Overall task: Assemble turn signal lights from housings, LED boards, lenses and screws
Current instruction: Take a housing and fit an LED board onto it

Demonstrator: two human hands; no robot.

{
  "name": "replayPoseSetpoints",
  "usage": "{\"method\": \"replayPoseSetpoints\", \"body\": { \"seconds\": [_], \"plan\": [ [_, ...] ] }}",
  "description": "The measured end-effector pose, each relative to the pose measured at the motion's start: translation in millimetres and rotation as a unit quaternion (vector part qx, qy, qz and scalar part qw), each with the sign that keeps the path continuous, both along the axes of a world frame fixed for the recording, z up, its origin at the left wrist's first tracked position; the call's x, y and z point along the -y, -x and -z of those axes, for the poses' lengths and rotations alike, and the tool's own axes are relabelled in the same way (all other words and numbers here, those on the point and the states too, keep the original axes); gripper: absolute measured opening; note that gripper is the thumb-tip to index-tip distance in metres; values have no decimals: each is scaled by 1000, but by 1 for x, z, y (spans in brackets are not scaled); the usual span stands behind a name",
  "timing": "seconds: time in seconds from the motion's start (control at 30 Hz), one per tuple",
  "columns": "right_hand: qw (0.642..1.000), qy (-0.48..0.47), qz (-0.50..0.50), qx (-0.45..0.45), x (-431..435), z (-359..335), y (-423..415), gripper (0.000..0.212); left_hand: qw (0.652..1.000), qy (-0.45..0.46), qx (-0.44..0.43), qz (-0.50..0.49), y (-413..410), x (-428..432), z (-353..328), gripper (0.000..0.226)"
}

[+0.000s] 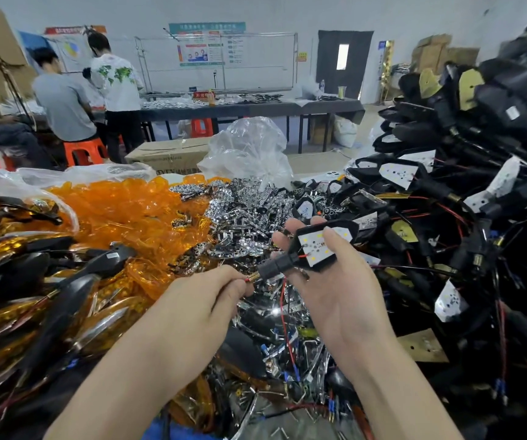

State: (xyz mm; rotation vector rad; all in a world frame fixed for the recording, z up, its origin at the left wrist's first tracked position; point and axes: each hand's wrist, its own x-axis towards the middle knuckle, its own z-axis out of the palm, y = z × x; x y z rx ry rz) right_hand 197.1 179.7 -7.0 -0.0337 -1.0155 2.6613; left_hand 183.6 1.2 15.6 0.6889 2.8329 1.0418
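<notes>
My right hand (335, 281) lies palm up and holds a black turn signal housing (348, 228), thumb pressed on the white LED board (314, 249) seated in it. My left hand (211, 290) pinches the red wire at the brass threaded end of the housing's black stem (275, 267). Red and black wires hang down below the stem. A heap of orange lenses (122, 214) lies at the left and a heap of chrome reflector pieces (243, 214) sits behind my hands.
A tall pile of black housings with boards and wires (465, 192) fills the right. Finished lights with orange lenses (17, 281) lie at the left. A clear plastic bag (249, 150) and a cardboard box (167, 154) stand behind. Two people work at a far table (256, 108).
</notes>
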Motion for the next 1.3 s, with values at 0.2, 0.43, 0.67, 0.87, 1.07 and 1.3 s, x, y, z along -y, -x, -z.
{"method": "replayPoseSetpoints", "body": {
  "seconds": [0.2,0.43,0.67,0.87,1.07,1.3],
  "plan": [
    [994,88,-51,-44,2,1,-2,20,1000,9,25,-1,-2,0,-2,25],
    [992,106,-66,-36,1,2,-2,28,999,7,49,-9,-4,4,-4,25],
    [994,81,-68,-20,3,1,-3,32,998,15,54,-8,-4,4,-6,25],
    [995,81,-62,-15,5,0,-3,33,998,12,55,-9,-2,4,-4,26],
    [996,64,-56,-6,6,-1,-4,35,999,17,44,-5,0,4,-1,29],
    [997,67,-47,12,7,-3,-1,36,999,33,31,-4,1,3,-1,28]
  ]
}}
